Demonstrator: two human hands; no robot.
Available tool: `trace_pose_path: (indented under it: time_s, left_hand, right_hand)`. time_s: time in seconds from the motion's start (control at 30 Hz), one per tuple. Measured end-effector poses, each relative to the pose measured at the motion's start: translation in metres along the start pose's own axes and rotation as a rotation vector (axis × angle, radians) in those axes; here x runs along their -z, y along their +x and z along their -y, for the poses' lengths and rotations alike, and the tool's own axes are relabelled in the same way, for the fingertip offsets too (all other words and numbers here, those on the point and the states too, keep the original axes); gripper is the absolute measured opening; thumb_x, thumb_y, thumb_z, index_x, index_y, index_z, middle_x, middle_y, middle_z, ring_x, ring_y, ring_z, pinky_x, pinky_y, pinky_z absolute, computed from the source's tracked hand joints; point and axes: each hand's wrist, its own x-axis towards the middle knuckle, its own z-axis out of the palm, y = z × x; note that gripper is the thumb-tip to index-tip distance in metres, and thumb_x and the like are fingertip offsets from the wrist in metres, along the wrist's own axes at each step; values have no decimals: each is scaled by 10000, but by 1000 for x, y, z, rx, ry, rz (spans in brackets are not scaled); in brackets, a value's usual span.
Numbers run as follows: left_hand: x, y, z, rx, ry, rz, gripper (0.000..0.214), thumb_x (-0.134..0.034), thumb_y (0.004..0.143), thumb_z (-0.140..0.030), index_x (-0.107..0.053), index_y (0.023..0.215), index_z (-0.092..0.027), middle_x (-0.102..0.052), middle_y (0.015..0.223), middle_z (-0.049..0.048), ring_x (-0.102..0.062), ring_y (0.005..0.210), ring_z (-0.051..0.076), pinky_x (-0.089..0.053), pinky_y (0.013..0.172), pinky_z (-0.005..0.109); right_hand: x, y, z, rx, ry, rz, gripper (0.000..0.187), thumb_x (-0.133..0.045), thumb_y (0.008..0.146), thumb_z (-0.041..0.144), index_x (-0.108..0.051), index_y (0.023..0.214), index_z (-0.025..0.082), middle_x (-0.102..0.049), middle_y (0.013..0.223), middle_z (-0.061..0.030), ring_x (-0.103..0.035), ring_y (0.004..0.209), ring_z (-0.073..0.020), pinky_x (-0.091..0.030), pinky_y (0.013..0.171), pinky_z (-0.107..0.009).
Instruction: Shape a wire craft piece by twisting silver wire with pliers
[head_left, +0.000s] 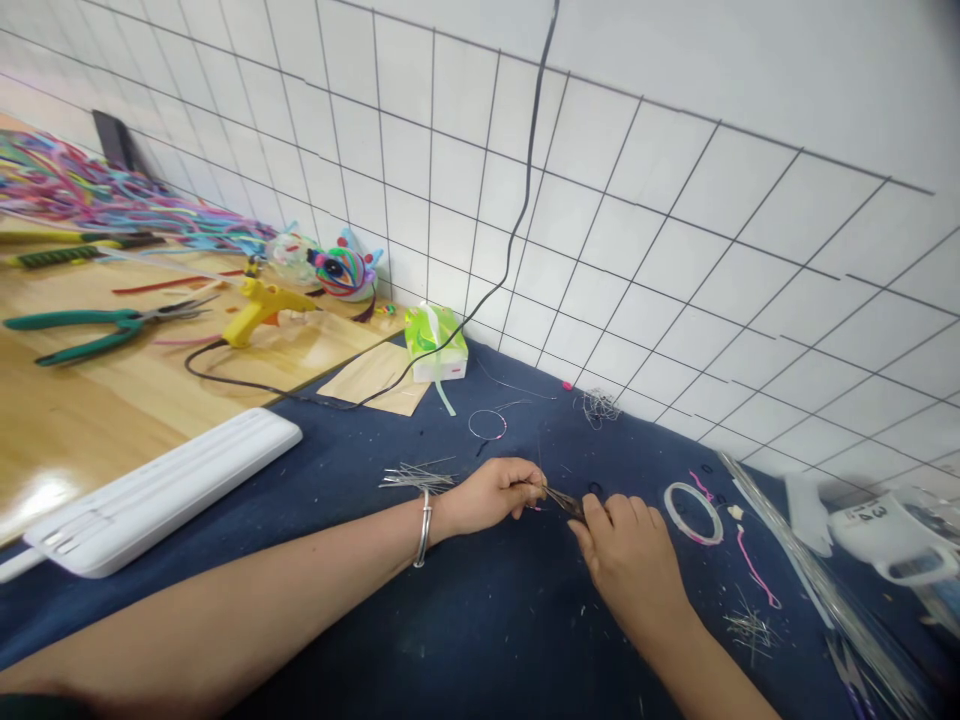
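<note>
Over the dark blue cloth, my left hand is closed in a pinch on what looks like a thin wire, mostly hidden by the fingers. A small pink bit shows just below its fingertips. My right hand is wrapped round a pair of small pliers, whose jaws point left and meet the left fingertips. Beside my left wrist lies a bundle of short cut wires. A thin wire ring with pink spots rests beyond the left hand. To the right of my right hand is a white roll ring.
At left, a wooden board carries green-handled pliers, a yellow glue gun and colourful pipe cleaners. A white power strip, tissue pack, tangled wire, long wires and a white mug surround the cloth.
</note>
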Motion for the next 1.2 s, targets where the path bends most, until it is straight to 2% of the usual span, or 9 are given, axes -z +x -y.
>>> trace_pose_path:
  time_s: [0.33,0.63,0.9,1.03,1.2]
  left_hand:
    - [0,-1,-2,-17,108,-15,185,-422,837,-268,-562,807,-151,-542,695,-10,-486,533,63,-390,528,181]
    - [-3,-3,-10,-88,293,-71,203,-395,848,-236,-553,753,-151,-542,687,-11,-498,542,63,-388,561,182]
    - [-3,-3,-8,-51,216,-72,199,-406,842,-253,-559,768,-150,-545,694,-9,-511,541,67,-393,554,184]
    - [-2,-2,-4,9,53,-50,176,-429,831,-269,-543,783,-144,-537,681,-12,-508,545,71,-393,553,187]
    - [3,1,-2,7,-165,-9,161,-461,819,-271,-525,766,-133,-524,687,-14,-495,542,67,-386,570,197]
  right_hand:
    - [-6,-4,2,-19,66,-35,247,-416,866,338,-565,973,173,-488,708,-48,-441,673,-163,-271,616,-290]
    - [-8,-4,2,-138,315,167,223,-394,876,352,-548,818,203,-524,708,-22,-512,670,-143,-327,587,-241]
    - [-1,0,0,-177,496,287,256,-338,896,347,-531,800,209,-529,712,-6,-519,653,-127,-344,559,-219]
    - [-5,0,0,-141,404,225,260,-353,885,366,-546,844,196,-525,737,-32,-500,693,-154,-345,609,-253]
    - [-9,0,-7,-47,281,40,271,-421,850,377,-544,1011,197,-539,834,-66,-473,787,-204,-327,701,-328]
